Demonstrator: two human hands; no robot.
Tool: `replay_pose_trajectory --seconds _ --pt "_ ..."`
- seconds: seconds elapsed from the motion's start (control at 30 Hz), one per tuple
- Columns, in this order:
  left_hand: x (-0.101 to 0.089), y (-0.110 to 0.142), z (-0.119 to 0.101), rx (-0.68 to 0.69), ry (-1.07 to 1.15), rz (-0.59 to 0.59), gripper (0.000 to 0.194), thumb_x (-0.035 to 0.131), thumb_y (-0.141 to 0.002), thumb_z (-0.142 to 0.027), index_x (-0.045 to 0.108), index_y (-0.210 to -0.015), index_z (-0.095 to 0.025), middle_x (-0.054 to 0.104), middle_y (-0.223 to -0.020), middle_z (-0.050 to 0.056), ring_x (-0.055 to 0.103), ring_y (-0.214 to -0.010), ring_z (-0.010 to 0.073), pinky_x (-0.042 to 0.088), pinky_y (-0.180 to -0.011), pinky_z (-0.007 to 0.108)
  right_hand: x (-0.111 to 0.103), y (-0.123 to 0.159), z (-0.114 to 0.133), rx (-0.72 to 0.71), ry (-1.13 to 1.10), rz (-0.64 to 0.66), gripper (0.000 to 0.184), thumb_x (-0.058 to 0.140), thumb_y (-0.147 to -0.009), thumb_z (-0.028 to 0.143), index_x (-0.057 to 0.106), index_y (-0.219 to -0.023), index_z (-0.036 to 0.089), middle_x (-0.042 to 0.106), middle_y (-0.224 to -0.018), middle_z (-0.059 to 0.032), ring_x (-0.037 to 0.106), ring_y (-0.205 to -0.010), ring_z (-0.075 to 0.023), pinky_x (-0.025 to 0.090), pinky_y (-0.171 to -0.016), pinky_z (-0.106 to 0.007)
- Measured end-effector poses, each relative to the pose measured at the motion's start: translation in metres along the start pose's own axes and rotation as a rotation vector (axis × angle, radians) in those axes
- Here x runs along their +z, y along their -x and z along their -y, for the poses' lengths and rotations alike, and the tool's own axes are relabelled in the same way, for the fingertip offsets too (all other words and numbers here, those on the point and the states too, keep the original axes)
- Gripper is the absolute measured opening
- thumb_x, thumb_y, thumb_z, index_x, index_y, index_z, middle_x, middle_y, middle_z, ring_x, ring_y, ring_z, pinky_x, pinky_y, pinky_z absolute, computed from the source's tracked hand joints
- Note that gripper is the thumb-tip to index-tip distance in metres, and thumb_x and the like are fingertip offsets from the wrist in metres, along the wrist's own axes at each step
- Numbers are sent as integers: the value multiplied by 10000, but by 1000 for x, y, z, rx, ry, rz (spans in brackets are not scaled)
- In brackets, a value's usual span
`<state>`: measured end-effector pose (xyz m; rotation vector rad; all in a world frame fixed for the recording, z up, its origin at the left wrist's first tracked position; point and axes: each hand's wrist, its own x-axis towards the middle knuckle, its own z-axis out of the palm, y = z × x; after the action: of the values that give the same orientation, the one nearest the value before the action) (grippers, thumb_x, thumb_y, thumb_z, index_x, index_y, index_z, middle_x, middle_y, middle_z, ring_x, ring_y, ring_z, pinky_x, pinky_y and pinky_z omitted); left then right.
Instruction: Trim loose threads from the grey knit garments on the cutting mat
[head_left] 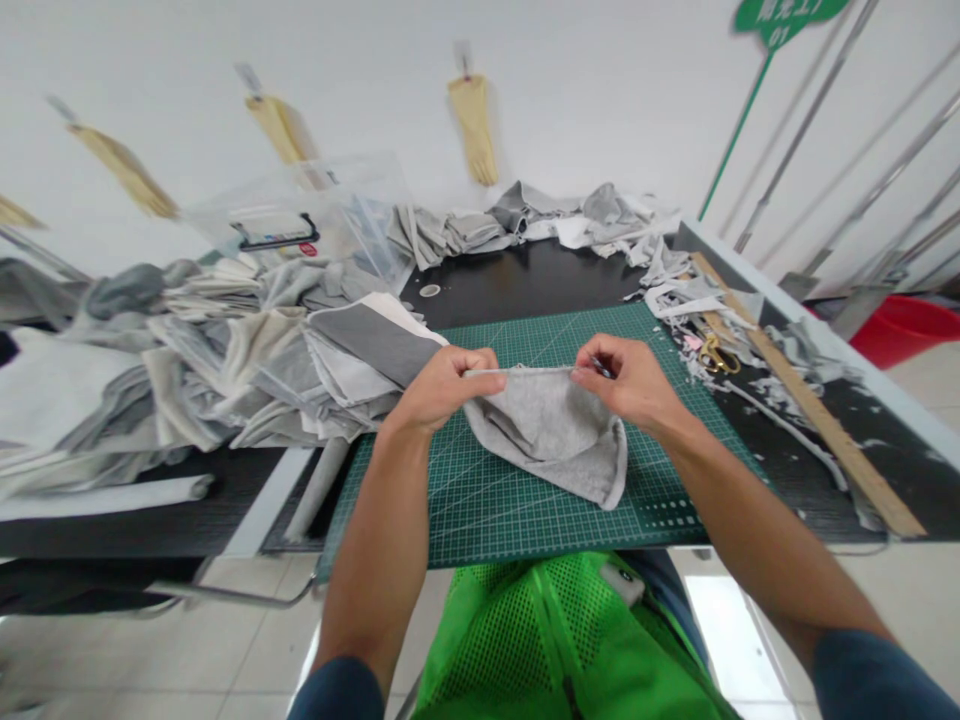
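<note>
A light grey piece of fabric is stretched by its top edge between my two hands, over a green cutting mat. My left hand pinches the left end of that edge between thumb and fingers. At the right end, my right hand grips the same edge. A small dark object shows between the right fingers, too little of it to name. The lower part of the fabric hangs in a fold and droops toward the mat.
Piles of grey and white cloth cover the left side, before a clear plastic box. On the right lie a wooden ruler, gold-handled scissors and fabric scraps. A red bucket stands beyond. Yellow gloves hang on the wall.
</note>
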<state>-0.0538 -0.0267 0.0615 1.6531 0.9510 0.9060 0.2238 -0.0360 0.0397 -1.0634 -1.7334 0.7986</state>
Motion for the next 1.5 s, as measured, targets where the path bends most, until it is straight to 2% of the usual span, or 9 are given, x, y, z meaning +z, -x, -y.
replay_pose_trajectory --seconds 0.13,0.3,0.47,0.6,0.8,1.0,1.13,1.27,1.5 --pt "22 -5 2 -7 317 -85 558 831 -699 -297 320 -500 -194 671 -757 48 546 -661 130 405 -615 284 -2 2 6 1 -67 61 158 755 -799 311 639 -758 211 586 -681 24 473 -636 -135 367 -609 -306" --pt "42 -12 10 -90 264 -236 378 713 -646 -142 345 -609 -217 696 -710 14 567 -613 124 317 -543 233 -2 1 7 15 -84 54 178 761 -805 325 634 -748 213 577 -679 19 488 -647 -143 381 -621 -314" --pt "55 -19 15 -80 257 -341 256 662 -659 -130 443 -749 -227 739 -816 8 625 -678 134 412 -589 232 3 1 2 10 -18 61 138 747 -831 301 662 -772 209 621 -702 17 518 -670 -147 390 -650 -316" --pt "60 -19 12 -137 346 -282 305 781 -700 -192 533 -874 -226 711 -797 -21 611 -654 122 440 -595 237 4 1 -2 22 -19 44 105 736 -835 274 680 -783 202 629 -713 21 523 -677 -141 379 -654 -310" --pt "58 -17 15 -82 320 -288 540 975 -580 -252 616 -982 -207 727 -841 -25 635 -679 114 492 -648 242 4 0 0 51 -11 26 119 746 -811 290 689 -761 197 624 -686 19 519 -661 -142 376 -642 -303" --pt "60 -21 25 -4 251 -314 489 936 -662 -256 635 -1046 -209 792 -873 11 698 -732 152 530 -734 284 4 -1 -5 61 20 66 126 759 -832 299 696 -789 199 624 -698 24 522 -661 -138 383 -637 -300" --pt "61 -22 26 56 148 -343 402 888 -723 -263 655 -1047 -213 815 -894 28 734 -799 191 546 -795 321 2 -1 -11 52 5 112 194 794 -851 346 731 -959 197 687 -798 7 575 -710 -151 458 -687 -305" --pt "62 -22 26 73 139 -367 352 848 -742 -244 668 -1043 -213 829 -917 43 759 -854 221 559 -843 352 0 -1 -11 -1 4 60 286 767 -892 381 744 -1110 197 770 -967 -47 677 -853 -194 529 -785 -334" --pt "66 -22 24 6 298 -375 299 771 -754 -182 664 -1031 -219 809 -868 25 747 -788 201 571 -787 338 -2 -1 -11 -63 188 -35 249 741 -928 337 822 -1129 213 832 -1116 -85 756 -980 -245 571 -882 -377"
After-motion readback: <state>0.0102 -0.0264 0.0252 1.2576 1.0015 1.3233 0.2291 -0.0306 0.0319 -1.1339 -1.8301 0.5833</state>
